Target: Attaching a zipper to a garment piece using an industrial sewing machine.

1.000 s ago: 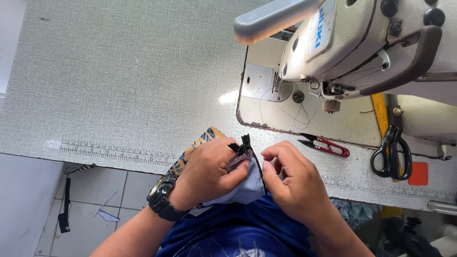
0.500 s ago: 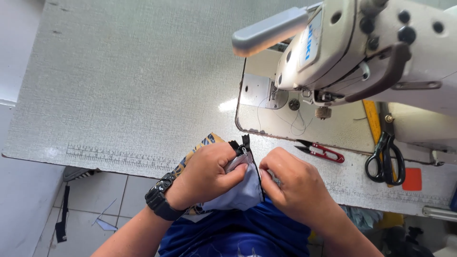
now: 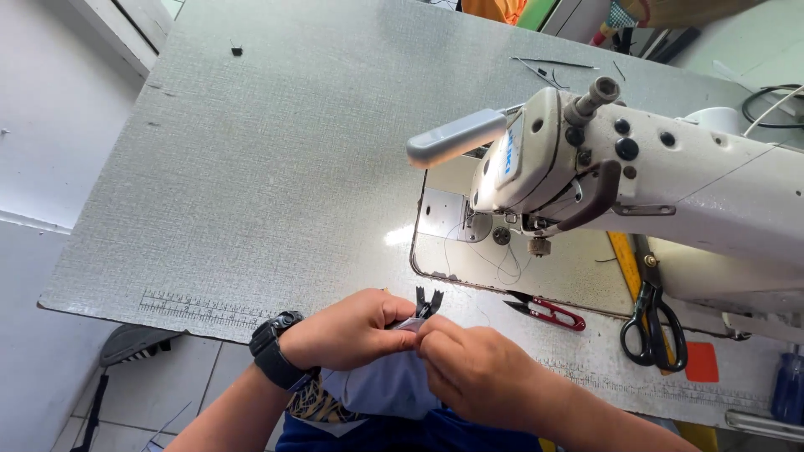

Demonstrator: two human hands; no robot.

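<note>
Grey, grainy laminate covers the tabletop (image 3: 276, 167), a ruler strip printed along its near edge. Both hands meet just off that edge: the left hand (image 3: 352, 331) and right hand (image 3: 473, 368) pinch pale blue fabric (image 3: 385, 389) with fingers closed tight, likely to steady the black zipper end (image 3: 429, 300) poking up between them. Beyond the fingers stand a glossy white sewing machine (image 3: 670, 192), red thread snips (image 3: 548, 311) and black scissors (image 3: 653, 322).

sewing machine (image 3: 670, 184) on table (image 3: 251, 184), snips (image 3: 548, 311) and scissors (image 3: 653, 322) before it, hands right of wristwatch (image 3: 275, 350)
</note>
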